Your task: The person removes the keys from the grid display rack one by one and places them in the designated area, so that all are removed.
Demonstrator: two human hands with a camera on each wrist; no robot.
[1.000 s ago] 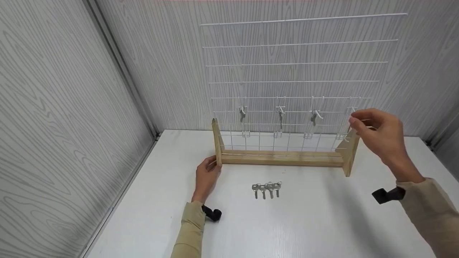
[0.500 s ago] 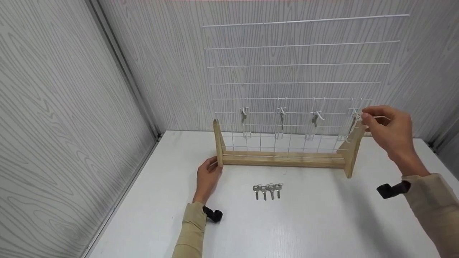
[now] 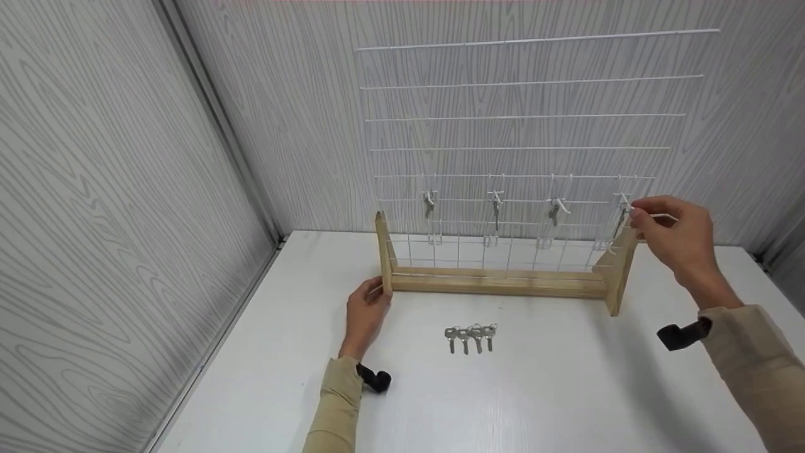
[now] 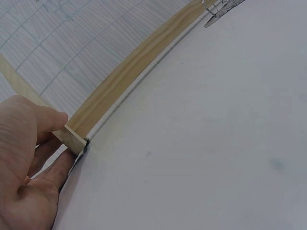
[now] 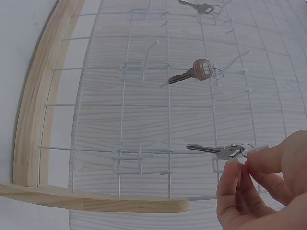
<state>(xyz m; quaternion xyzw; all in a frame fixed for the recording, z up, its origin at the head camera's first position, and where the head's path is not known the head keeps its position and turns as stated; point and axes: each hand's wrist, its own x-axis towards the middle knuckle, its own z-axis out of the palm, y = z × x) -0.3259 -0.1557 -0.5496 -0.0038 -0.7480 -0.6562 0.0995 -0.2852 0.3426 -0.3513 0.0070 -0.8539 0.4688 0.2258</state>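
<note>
A white wire grid rack stands in a wooden base (image 3: 497, 283) with upright wooden end pieces. At its left end piece (image 3: 383, 251), my left hand (image 3: 366, 311) grips the front foot; the left wrist view shows thumb and fingers (image 4: 53, 120) either side of the wood. My right hand (image 3: 679, 236) is up at the rightmost hook. Its thumb and forefinger pinch a silver key (image 5: 223, 151) at its ring, the key lying over the grid in the right wrist view. Three more keys hang on hooks to the left, among them a brownish key (image 5: 201, 70).
Several loose keys (image 3: 470, 338) with rings lie in a row on the white tabletop (image 3: 534, 390) before the rack. A lower row of hooks (image 5: 144, 64) is on the grid. Wood-grain panels (image 3: 302, 94) rise behind and at the left.
My right hand first drew back to the right from the rightmost hook, showing a key hanging there, then came back left to it. My left hand kept its grip on the rack.
</note>
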